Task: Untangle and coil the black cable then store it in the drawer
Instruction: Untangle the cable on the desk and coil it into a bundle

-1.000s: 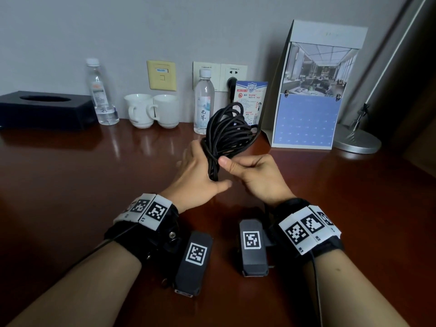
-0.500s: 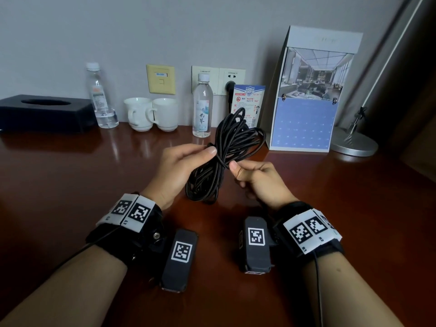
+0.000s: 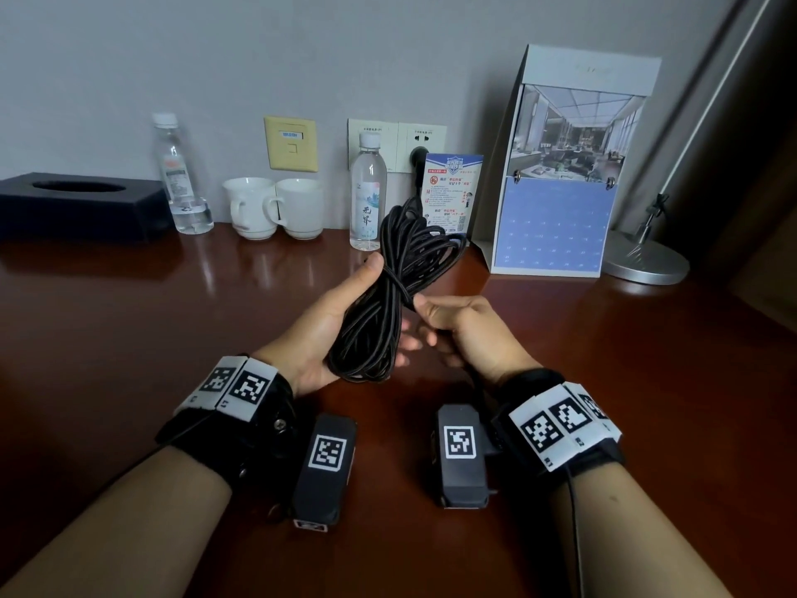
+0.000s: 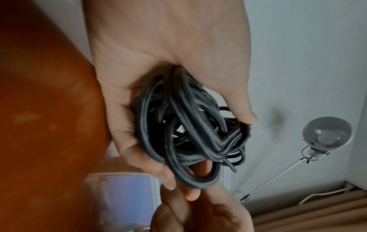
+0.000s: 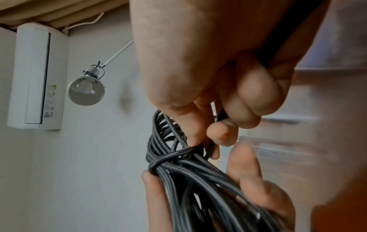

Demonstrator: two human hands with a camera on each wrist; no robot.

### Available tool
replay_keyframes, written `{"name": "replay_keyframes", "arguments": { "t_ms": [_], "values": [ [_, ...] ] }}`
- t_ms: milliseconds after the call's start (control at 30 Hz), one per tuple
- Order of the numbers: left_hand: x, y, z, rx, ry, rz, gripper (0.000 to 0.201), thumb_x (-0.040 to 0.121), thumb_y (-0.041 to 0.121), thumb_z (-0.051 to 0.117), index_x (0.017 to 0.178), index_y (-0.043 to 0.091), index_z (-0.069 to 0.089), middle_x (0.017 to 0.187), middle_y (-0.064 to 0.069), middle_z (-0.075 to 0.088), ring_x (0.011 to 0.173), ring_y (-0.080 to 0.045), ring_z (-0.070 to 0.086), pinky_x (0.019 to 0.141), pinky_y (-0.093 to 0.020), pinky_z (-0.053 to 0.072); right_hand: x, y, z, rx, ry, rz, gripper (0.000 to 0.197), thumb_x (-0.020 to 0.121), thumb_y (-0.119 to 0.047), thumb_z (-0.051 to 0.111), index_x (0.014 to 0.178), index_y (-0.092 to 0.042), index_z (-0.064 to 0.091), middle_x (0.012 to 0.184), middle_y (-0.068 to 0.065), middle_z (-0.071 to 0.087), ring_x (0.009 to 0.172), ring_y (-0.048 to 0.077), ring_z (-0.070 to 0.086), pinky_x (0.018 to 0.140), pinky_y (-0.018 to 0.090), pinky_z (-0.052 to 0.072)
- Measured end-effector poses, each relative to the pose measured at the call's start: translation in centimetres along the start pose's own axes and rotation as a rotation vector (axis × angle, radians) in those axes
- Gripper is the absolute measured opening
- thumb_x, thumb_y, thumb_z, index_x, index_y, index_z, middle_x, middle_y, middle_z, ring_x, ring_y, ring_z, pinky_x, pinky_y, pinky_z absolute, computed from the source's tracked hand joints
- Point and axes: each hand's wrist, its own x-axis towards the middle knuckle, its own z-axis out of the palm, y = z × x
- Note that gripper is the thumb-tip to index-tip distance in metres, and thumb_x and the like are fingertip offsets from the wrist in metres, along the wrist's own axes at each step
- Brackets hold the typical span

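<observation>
Head view: hands (image 3: pixel 327 321) on (bunched) cable (image 3: pixel 379 304)

Cable (image 3: pixel 388 291) between left hand (image 3: pixel 327 325) and right hand (image 3: pixel 465 325), above desk (image 3: pixel 129 338); cups (image 3: pixel 276 209), bottles behind.

The water bottle (image 3: pixel 367 196) label bears two large dark Chinese characters. The red-and-blue card (image 3: pixel 450 189) and wall plates carry print too small to read.

The surface (image 3: pixel 129 360) is bare to the left and right of the hands. At the back stand bottles (image 3: pixel 366 196), cups (image 3: pixel 276 209), a calendar (image 3: pixel 556 187) and a lamp base (image 3: pixel 647 261).
</observation>
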Motion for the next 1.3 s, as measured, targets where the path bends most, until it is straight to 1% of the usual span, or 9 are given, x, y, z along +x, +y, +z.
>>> {"name": "replay_keyframes", "arguments": {
  "t_ms": [100, 233, 333, 500, 733, 833, 933, 1067, 1300],
  "values": [
    [-0.1, 0.2, 0.3, 0.135, 0.079, 0.033, 0.067, 0.068, 0.062, 0.057, 0.090, -0.001, 0.063, 0.061, -0.013, 0.063, 0.046, -0.024, 0.062, 0.039, -0.024, 0.048, 0.1, 0.2, 0.1, -0.036, 0.033, 0.014, 0.044, 0.099, -0.022, 0.053, 0.055, -0.018, 0.057, 0.053, 0.002, 0.042, 0.037, 0.008, 0.025, 0.037, 0.016, 0.021],
    [0.3, 0.3, -0.4, 0.295, 0.204, 0.120, 0.059, 0.055, 0.059, 0.073, 0.073, 0.003, 0.069, 0.063, -0.012, 0.067, 0.050, -0.024, 0.064, 0.062, -0.035, 0.055, 0.6, 0.2, 0.4, -0.080, 0.089, 0.028, 0.036, 0.099, -0.010, 0.047, 0.068, -0.014, 0.064, 0.049, 0.002, 0.040, 0.035, 0.006, 0.027, 0.036, 0.016, 0.021],
    [0.5, 0.5, -1.1, 0.356, 0.275, 0.201, 0.058, 0.052, 0.057, 0.077, 0.072, 0.002, 0.070, 0.062, -0.006, 0.069, 0.051, -0.019, 0.064, 0.062, -0.033, 0.050, 0.7, 0.2, 0.5, -0.074, 0.083, 0.037, 0.029, 0.098, -0.008, 0.046, 0.083, -0.007, 0.071, 0.045, -0.001, 0.039, 0.038, 0.009, 0.027, 0.038, 0.016, 0.020],
    [1.2, 0.4, -1.9, 0.457, 0.453, 0.334, 0.101, 0.038, 0.073, 0.081, 0.079, -0.017, 0.059, 0.065, -0.010, 0.058, 0.055, -0.017, 0.050, 0.056, -0.032, 0.037, 0.7, -0.1, 0.9, -0.066, 0.059, 0.039, 0.024, 0.096, -0.007, 0.048, 0.092, -0.001, 0.071, 0.044, -0.001, 0.040, 0.037, 0.010, 0.027, 0.039, 0.015, 0.019],
    [1.3, 0.6, -1.5, 0.698, 0.638, 0.440, 0.057, 0.058, 0.053, 0.084, 0.061, 0.005, 0.056, 0.052, -0.001, 0.045, 0.043, -0.010, 0.035, 0.039, -0.017, 0.025, 0.3, -0.8, 1.2, 0.001, 0.072, 0.034, 0.022, 0.090, -0.003, 0.051, 0.074, 0.003, 0.065, 0.045, 0.001, 0.039, 0.037, 0.013, 0.025, 0.040, 0.015, 0.017],
    [1.3, 0.6, -1.5, 0.736, 0.652, 0.453, 0.056, 0.060, 0.049, 0.086, 0.052, 0.012, 0.045, 0.042, 0.009, 0.040, 0.034, -0.003, 0.033, 0.036, -0.014, 0.024, 0.1, -0.9, 1.3, -0.006, 0.083, 0.026, 0.037, 0.090, -0.013, 0.058, 0.054, -0.010, 0.049, 0.048, 0.003, 0.038, 0.040, 0.015, 0.025, 0.041, 0.020, 0.016],
    [1.5, 0.5, -1.7, 0.719, 0.621, 0.430, 0.055, 0.064, 0.046, 0.085, 0.050, 0.016, 0.042, 0.033, 0.011, 0.036, 0.031, -0.003, 0.032, 0.035, -0.014, 0.022, 0.1, -1.0, 1.2, -0.008, 0.126, 0.028, 0.038, 0.090, -0.029, 0.065, 0.065, -0.002, 0.059, 0.047, 0.002, 0.039, 0.038, 0.014, 0.026, 0.039, 0.019, 0.017],
    [1.8, 0.2, -2.0, 0.694, 0.607, 0.422, 0.051, 0.065, 0.046, 0.084, 0.052, 0.014, 0.046, 0.038, 0.011, 0.041, 0.032, -0.002, 0.033, 0.036, -0.015, 0.025, 0.3, -0.9, 1.0, -0.023, 0.203, 0.017, 0.040, 0.088, -0.032, 0.069, 0.058, -0.010, 0.057, 0.043, -0.001, 0.038, 0.034, 0.012, 0.027, 0.036, 0.017, 0.021],
    [1.8, 0.2, -2.5, 0.726, 0.492, 0.457, 0.036, 0.064, 0.042, 0.085, 0.075, 0.014, 0.064, 0.071, -0.002, 0.070, 0.056, -0.007, 0.059, 0.052, -0.018, 0.044, 0.5, -0.6, 1.2, -0.074, 0.149, 0.001, 0.036, 0.085, -0.039, 0.071, 0.073, -0.006, 0.062, 0.043, -0.004, 0.037, 0.034, 0.010, 0.026, 0.035, 0.018, 0.022]
  ]
}}
